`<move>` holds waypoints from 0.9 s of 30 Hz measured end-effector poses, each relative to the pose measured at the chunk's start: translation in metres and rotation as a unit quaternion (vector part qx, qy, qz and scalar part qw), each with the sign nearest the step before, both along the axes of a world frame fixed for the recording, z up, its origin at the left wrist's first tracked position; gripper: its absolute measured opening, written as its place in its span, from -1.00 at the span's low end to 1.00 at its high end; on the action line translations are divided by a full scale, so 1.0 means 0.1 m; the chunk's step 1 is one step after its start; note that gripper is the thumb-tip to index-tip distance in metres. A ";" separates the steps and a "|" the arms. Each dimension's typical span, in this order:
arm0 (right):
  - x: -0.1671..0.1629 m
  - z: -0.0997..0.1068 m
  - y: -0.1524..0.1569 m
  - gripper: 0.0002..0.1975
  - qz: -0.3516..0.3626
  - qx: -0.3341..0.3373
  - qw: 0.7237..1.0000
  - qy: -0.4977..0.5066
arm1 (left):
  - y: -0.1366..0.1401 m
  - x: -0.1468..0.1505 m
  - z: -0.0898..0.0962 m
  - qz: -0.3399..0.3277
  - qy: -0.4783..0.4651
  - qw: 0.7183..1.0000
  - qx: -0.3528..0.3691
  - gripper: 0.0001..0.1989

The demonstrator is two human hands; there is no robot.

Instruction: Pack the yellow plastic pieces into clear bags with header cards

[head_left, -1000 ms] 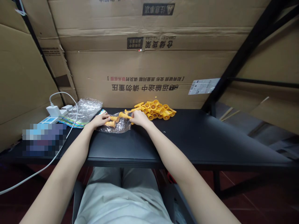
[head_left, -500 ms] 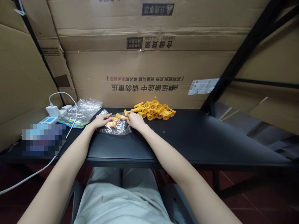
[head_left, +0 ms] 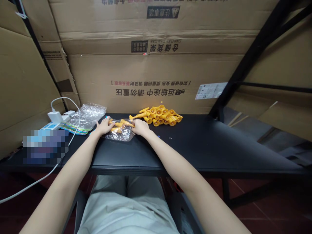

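My left hand [head_left: 103, 126] is lying with fingers spread over the left end of a clear bag [head_left: 124, 135], though I can't tell whether it is pinching the film. My right hand [head_left: 141, 127] is curling narrow at the bag's other end, and its fingers are hiding whether they are gripping film, a yellow piece, or both. The bag is resting left of the middle of the black tabletop [head_left: 207, 143], nearer the back edge than the front, with several yellow pieces [head_left: 116, 130] showing through it. If I'm catching only slack plastic, I'm risking a piece slipping out; if I'm pressing a flared end hard against the thin film, I'm risking a tear. My right knuckles are sitting just beside the yellow pile [head_left: 168, 115] along the back edge, so a careless nudge could be sending loose pieces rolling. Towards the back-left corner, the white cable [head_left: 78, 120] is looping past the stacked bags [head_left: 91, 115], where a snag could be dragging them.
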State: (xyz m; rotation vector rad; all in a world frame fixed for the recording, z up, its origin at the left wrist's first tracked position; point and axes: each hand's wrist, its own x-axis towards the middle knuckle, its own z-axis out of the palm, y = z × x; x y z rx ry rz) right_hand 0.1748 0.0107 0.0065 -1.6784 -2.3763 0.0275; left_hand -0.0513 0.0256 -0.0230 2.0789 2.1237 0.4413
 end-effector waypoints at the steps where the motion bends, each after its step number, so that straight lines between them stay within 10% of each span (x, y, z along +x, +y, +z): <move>1: 0.00 0.01 0.00 -0.76 -0.003 -0.001 1.000 0.005 | 0.00 0.00 0.00 -0.001 -0.001 1.000 -0.001 -0.27; 16: 0.01 -0.14 0.15 -0.84 0.104 0.045 0.976 0.187 | -0.04 0.02 0.05 -0.007 -0.016 0.999 -0.032 -0.26; 21: -0.02 -0.17 0.23 -0.84 -0.010 -0.002 0.913 0.408 | -0.01 0.01 0.03 0.016 -0.022 1.000 -0.013 -0.28; 27: -0.04 -0.12 0.19 -0.76 -0.050 -0.213 0.802 0.556 | 0.01 0.00 0.01 0.003 -0.028 1.000 -0.007 -0.29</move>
